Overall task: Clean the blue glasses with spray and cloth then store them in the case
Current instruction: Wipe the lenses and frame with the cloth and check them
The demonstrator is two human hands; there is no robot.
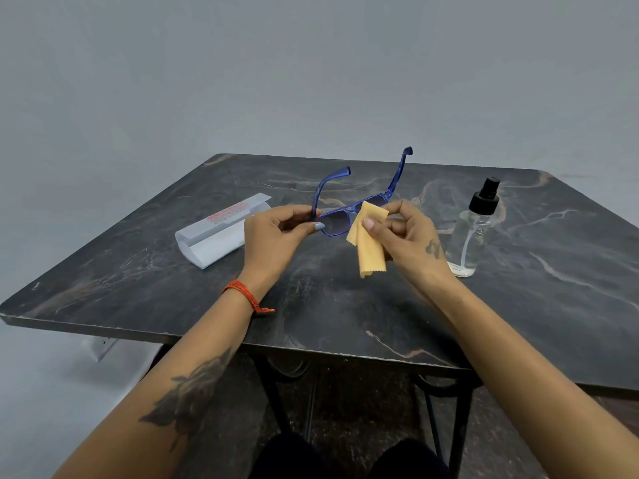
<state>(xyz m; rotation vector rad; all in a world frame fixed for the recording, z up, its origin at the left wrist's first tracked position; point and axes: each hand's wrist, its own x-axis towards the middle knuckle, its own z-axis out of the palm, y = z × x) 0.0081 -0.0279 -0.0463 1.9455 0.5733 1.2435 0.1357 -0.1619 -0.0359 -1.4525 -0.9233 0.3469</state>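
From the head camera, both hands are holding the blue glasses [349,210] up above the middle of the dark marbled table [173,299], not touching its top. The left hand [276,236] is pinching the left end of the frame, with the thumb lying against the near edge of the left lens and the other fingers curled round the corner where the arm joins. The right hand [406,233] is pinching a yellow cloth [368,243] against the right lens, the thumb pressing on the near side of the cloth and the fingers folded behind it. The lower part of the cloth is hanging free below the glasses. Both arms of the glasses are standing unfolded and pointing away toward the far side.

A pale case [214,233] is lying on the table to the left, near the left hand; whether it is touching the hand cannot be told, since the hand is covering its right end. It appears to be lying open, with red print on the far flap too blurred to read. A clear spray bottle [473,233] with a black top is standing upright to the right, just beyond the right wrist, which is hiding its lower left edge.

The right lens is almost wholly hidden by the cloth and fingers. The fingertips behind the cloth are not showing. An orange thread band [242,293] is circling the left wrist. The far right corner of the table is being cut off by the picture edge.
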